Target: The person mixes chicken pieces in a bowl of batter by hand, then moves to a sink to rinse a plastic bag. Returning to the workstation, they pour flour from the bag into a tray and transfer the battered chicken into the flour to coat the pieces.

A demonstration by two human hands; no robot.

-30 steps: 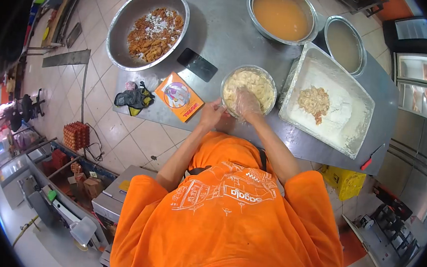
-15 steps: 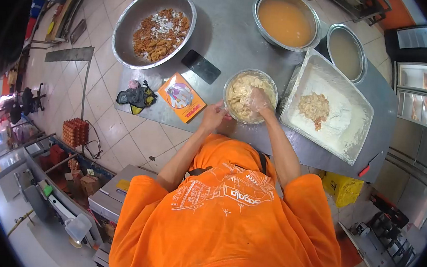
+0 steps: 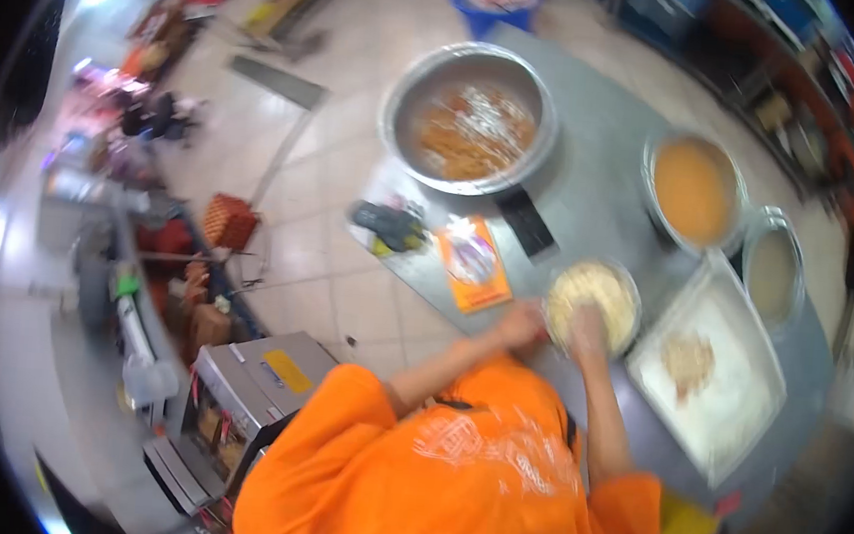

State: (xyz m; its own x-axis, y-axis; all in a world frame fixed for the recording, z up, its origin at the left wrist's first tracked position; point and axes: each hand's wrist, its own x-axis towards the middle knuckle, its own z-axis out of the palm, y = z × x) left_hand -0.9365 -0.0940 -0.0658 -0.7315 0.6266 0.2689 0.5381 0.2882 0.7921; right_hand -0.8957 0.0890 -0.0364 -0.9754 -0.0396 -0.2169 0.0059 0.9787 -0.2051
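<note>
A round metal bowl (image 3: 636,294) stands near the table's front edge, holding pale, wet, battered-looking pieces (image 3: 601,283). My left hand (image 3: 523,325) is closed at the bowl's left rim, its outline softened by blur. Inside the bowl, my right hand (image 3: 588,330) reaches down into the pale pieces, and its fingers are hidden and smeared. To the right sits a rectangular tray (image 3: 752,413) of white flour with a clump of coated pieces (image 3: 688,366) on it. An orange box (image 3: 474,266) and a dark phone (image 3: 526,223) lie left of the bowl.
Farther back stands a large metal basin (image 3: 399,114) with brown, crumbly food and white powder. Pots of orange liquid (image 3: 694,193) and cloudy liquid (image 3: 773,276) stand right. A dark plastic bag (image 3: 390,226) lies at the table's left edge. Egg trays (image 3: 230,221) are beyond it.
The view has swung left and blurred, shifting the table rightward in the picture. My left hand stays at the bowl's rim and my right hand stays in the bowl.
</note>
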